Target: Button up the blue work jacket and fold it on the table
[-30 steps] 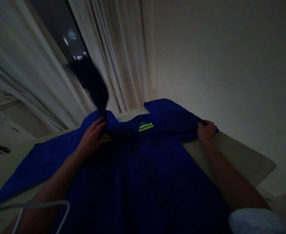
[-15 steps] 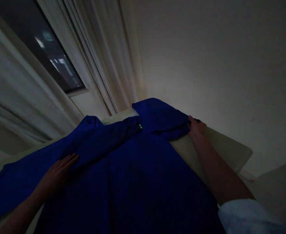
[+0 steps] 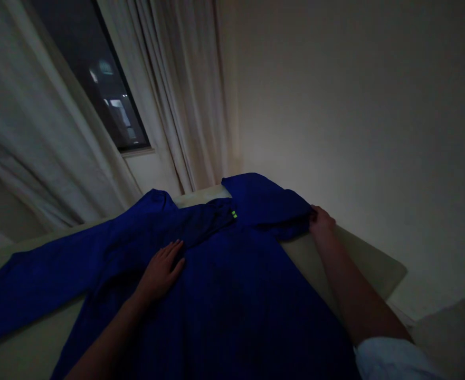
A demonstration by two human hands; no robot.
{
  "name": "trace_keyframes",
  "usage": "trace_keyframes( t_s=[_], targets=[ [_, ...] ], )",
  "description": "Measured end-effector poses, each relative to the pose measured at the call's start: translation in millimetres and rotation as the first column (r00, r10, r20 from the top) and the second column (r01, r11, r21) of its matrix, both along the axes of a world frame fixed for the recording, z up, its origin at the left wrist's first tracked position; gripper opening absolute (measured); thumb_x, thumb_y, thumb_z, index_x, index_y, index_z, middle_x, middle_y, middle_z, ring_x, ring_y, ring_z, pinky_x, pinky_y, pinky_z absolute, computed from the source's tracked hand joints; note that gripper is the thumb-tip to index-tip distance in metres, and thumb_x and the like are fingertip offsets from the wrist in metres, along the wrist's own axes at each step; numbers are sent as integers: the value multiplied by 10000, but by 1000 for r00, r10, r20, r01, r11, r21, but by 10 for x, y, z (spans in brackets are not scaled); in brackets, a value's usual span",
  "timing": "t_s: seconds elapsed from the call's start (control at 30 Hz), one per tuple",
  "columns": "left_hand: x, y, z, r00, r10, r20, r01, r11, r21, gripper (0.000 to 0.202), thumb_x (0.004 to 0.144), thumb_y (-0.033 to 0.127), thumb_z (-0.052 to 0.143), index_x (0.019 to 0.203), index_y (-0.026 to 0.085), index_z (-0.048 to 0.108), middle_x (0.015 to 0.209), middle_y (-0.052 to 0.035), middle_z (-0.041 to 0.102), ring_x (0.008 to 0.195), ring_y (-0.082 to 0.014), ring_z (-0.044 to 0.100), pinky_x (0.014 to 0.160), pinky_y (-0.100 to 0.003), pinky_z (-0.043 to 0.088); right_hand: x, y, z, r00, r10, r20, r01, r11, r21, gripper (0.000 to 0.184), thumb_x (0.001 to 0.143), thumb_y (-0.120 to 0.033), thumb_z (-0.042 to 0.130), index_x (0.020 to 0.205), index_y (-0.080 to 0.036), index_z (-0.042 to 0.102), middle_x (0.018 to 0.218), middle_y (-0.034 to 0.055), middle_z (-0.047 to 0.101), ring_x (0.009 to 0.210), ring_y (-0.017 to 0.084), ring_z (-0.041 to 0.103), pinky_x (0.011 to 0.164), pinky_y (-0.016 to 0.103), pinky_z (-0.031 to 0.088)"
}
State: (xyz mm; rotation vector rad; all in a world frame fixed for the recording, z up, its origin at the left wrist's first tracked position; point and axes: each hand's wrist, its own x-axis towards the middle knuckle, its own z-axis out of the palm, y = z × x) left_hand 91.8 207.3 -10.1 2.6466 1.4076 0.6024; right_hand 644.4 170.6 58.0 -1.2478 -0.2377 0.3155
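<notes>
A dark blue long-sleeved garment (image 3: 232,295) lies spread over a pale surface, with a small yellow-green tag (image 3: 234,214) near its neckline. My left hand (image 3: 161,272) rests flat on the chest part, fingers stretched out and the thumb apart. At the right, my right hand (image 3: 321,217) is closed on the end of a shorter-looking blue sleeve (image 3: 272,203), its fingertips partly hidden by the cloth. The other sleeve (image 3: 46,279) stretches out to the left. The garment's lower end runs out of view at the bottom.
The pale, padded-looking surface (image 3: 367,258) ends in a corner at the right, close to a plain wall (image 3: 354,105). Behind it hang long light curtains (image 3: 180,95) beside a dark window (image 3: 109,79). The room is dim.
My left hand has slid right across the garment, from near the left sleeve to the chest, and the cloth there is shifted. My right hand stays at the sleeve end. The view has tilted slightly.
</notes>
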Motion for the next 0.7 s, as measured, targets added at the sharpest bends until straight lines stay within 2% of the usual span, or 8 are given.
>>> trace_keyframes(
  t_s=[0.1, 0.17, 0.27, 0.33, 0.37, 0.43, 0.53, 0.7],
  targets=[
    [-37, -30, 40, 977, 35, 211, -32, 999, -18, 608, 1027, 525, 459, 1514, 171, 542, 1516, -159, 600, 1397, -319, 564, 1220, -542, 399, -466, 149, 309, 977, -110, 184, 106, 994, 29, 467, 784, -172, 697, 1243, -147, 616, 1091, 70, 696, 971, 215, 658, 831, 335, 586],
    [-33, -44, 109, 892, 107, 440, -71, 993, -98, 600, 992, 558, 524, 1456, 184, 590, 1478, -152, 628, 1387, -331, 566, 1234, -554, 375, -977, 256, 450, 826, 1, 564, -42, 997, 59, 578, 837, -183, 695, 1400, -169, 566, 1274, 101, 667, 1141, 238, 630, 1022, 397, 535],
    [-62, -40, 240, 560, 296, 774, -82, 949, -303, 683, 927, 685, 568, 1416, 208, 594, 1429, -152, 651, 1341, -352, 599, 1207, -590, 401, -1843, 327, 414, 22, 318, 948, -436, 856, -277, 449, 947, -103, 556, 1373, -221, 629, 1266, 105, 691, 1187, 238, 630, 1087, 427, 489],
    [-150, -49, 339, 381, 392, 837, -89, 917, -389, 797, 953, 786, 381, 1471, 194, 511, 1380, -191, 661, 1253, -360, 661, 1102, -621, 500, -2310, 311, 220, -435, 414, 800, -436, 681, -589, 465, 945, -35, 513, 1338, -235, 658, 1252, 94, 712, 1196, 231, 642, 1095, 424, 478],
    [-215, -64, 389, 306, 436, 846, -78, 897, -434, 850, 963, 814, 258, 1500, 189, 464, 1369, -212, 657, 1218, -358, 685, 1045, -619, 544, -2477, 294, 97, -554, 431, 712, -402, 611, -682, 467, 946, -34, 519, 1349, -229, 653, 1303, 99, 702, 1238, 234, 631, 1120, 434, 460],
    [-366, -119, 483, 119, 540, 833, 21, 838, -545, 899, 956, 844, 148, 1528, 204, 415, 1396, -230, 628, 1208, -346, 700, 982, -584, 595, -2671, 255, -138, -613, 458, 644, -377, 548, -747, 498, 957, -52, 526, 1419, -221, 607, 1445, 108, 641, 1345, 229, 584, 1189, 439, 398],
    [-559, -194, 583, -80, 668, 740, 111, 744, -659, 756, 980, 802, 322, 1484, 255, 459, 1456, -194, 587, 1239, -302, 692, 965, -482, 626, -2705, 211, -336, -506, 514, 693, -360, 604, -711, 522, 982, -111, 534, 1494, -207, 552, 1542, 128, 572, 1430, 249, 524, 1233, 447, 342],
    [-651, -17, 684, 179, 642, 745, -152, 766, -624, 317, 979, 414, 553, 1246, 250, 602, 1289, -130, 695, 1125, -234, 740, 923, -387, 638, -2603, 193, -346, -334, 671, 663, -239, 620, -747, 524, 949, -262, 652, 1458, -147, 602, 1513, 176, 595, 1401, 322, 540, 1206, 490, 369]
  ],
)
